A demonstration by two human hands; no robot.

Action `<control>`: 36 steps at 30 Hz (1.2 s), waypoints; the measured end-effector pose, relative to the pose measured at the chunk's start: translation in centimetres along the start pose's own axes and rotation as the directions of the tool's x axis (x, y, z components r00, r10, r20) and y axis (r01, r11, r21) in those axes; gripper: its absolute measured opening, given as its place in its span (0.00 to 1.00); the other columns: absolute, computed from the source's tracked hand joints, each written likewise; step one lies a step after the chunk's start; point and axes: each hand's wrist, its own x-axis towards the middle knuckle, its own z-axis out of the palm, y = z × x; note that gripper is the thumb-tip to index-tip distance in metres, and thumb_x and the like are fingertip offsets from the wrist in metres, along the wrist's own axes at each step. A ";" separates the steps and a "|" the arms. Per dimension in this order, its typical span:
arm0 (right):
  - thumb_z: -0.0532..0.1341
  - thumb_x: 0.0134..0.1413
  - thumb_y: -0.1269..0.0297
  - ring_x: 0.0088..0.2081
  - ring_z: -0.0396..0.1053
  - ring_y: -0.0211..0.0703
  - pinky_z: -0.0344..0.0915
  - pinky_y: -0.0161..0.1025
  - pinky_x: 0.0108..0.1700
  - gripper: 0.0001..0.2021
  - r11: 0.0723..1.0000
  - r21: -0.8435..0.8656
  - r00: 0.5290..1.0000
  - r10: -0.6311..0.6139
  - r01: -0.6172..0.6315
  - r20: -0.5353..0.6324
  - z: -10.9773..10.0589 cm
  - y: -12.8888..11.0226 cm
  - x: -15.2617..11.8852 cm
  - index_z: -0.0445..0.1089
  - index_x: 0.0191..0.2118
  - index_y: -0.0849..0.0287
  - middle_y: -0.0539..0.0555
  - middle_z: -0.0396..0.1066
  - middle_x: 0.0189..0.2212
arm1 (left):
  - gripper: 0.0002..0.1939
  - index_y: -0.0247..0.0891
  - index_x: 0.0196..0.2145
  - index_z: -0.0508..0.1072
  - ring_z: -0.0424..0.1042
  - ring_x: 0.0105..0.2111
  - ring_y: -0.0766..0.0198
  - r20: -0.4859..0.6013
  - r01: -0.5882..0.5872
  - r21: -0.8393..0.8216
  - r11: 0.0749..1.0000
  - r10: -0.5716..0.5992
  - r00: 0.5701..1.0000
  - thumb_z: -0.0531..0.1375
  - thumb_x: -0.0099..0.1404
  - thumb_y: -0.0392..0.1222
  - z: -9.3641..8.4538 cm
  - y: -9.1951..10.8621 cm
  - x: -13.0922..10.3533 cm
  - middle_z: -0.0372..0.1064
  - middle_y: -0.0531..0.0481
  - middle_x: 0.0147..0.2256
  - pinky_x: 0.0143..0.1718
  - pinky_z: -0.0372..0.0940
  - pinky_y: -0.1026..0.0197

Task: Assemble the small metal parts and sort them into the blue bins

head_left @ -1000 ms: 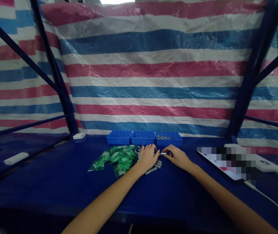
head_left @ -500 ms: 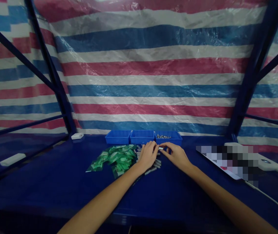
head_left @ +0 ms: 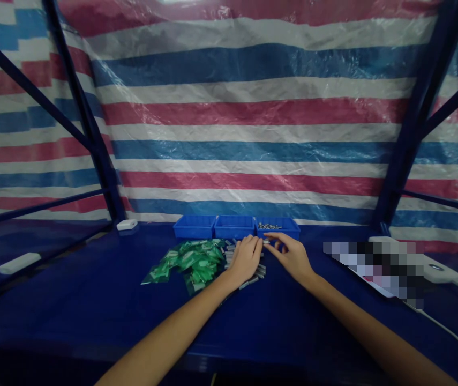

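Observation:
My left hand (head_left: 246, 256) reaches over a pile of small grey metal pieces (head_left: 257, 272), its fingers bent together near my right hand; what they hold is hidden. My right hand (head_left: 288, 254) pinches a small silvery piece (head_left: 266, 242) between thumb and forefinger, just right of my left fingertips. Left of the metal pieces lies a heap of green packets (head_left: 196, 260) in clear plastic. Behind the hands stand three blue bins in a row; the right bin (head_left: 293, 230) holds several small metal parts (head_left: 269, 227).
The blue table (head_left: 132, 321) carries a white box (head_left: 127, 224) at the back left and a white bar (head_left: 19, 264) farther left. To the right lie a blurred-out tablet-like object (head_left: 373, 273) and a white device (head_left: 441, 269) with a cable. Striped sheeting hangs behind.
The small piece in my right fingers has risen slightly and its tilt has changed a little. My left hand has shifted slightly right and down.

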 end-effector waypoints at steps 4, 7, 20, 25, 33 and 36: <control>0.59 0.53 0.58 0.26 0.66 0.36 0.62 0.34 0.25 0.15 0.999 0.035 0.999 -0.032 0.033 -0.020 0.2 0.3 0.0 0.69 0.46 0.54 0.52 0.72 0.36 | 0.20 0.37 0.38 0.68 0.63 0.46 0.58 0.015 -0.017 -0.013 1.000 0.017 1.000 0.39 0.69 0.45 0.0 0.1 0.1 0.67 0.45 0.42 0.48 0.57 0.52; 0.58 0.54 0.60 0.26 0.65 0.36 0.62 0.33 0.26 0.14 0.998 0.017 0.998 -0.066 0.066 -0.011 0.2 0.4 0.0 0.69 0.47 0.54 0.52 0.72 0.34 | 0.20 0.36 0.34 0.68 0.65 0.41 0.60 0.014 -0.047 -0.048 0.998 0.048 0.999 0.39 0.69 0.44 -0.1 0.2 0.2 0.66 0.45 0.37 0.44 0.59 0.55; 0.53 0.57 0.63 0.27 0.64 0.37 0.64 0.35 0.31 0.15 0.989 -0.045 0.988 -0.140 0.143 0.061 0.2 -0.1 -0.1 0.67 0.50 0.51 0.52 0.71 0.33 | 0.17 0.36 0.28 0.67 0.65 0.36 0.63 0.016 0.095 -0.430 0.898 -0.098 0.995 0.44 0.66 0.43 0.4 0.2 0.5 0.65 0.49 0.32 0.42 0.59 0.60; 0.55 0.56 0.61 0.25 0.64 0.36 0.63 0.34 0.29 0.15 0.993 -0.050 0.994 -0.101 0.103 0.035 0.2 -0.2 0.0 0.68 0.49 0.51 0.52 0.71 0.32 | 0.15 0.37 0.27 0.67 0.65 0.36 0.64 -0.008 0.127 -0.456 0.881 -0.146 0.989 0.46 0.65 0.43 0.2 0.2 0.6 0.65 0.50 0.31 0.41 0.58 0.61; 0.56 0.54 0.61 0.20 0.61 0.32 0.63 0.33 0.27 0.16 0.997 -0.074 1.000 0.000 0.000 0.006 0.1 0.0 -0.1 0.68 0.49 0.50 0.50 0.71 0.33 | 0.14 0.38 0.30 0.67 0.64 0.35 0.65 -0.079 0.098 -0.467 0.879 -0.152 0.985 0.46 0.66 0.46 0.2 0.0 0.8 0.65 0.51 0.31 0.40 0.57 0.62; 0.57 0.54 0.61 0.20 0.62 0.32 0.63 0.33 0.27 0.16 0.997 -0.074 1.000 0.012 -0.011 0.018 0.2 0.1 -0.1 0.68 0.50 0.49 0.49 0.71 0.33 | 0.13 0.38 0.30 0.66 0.63 0.33 0.66 -0.097 0.109 -0.481 0.870 -0.177 0.979 0.48 0.65 0.46 0.0 0.3 0.7 0.64 0.53 0.30 0.37 0.57 0.63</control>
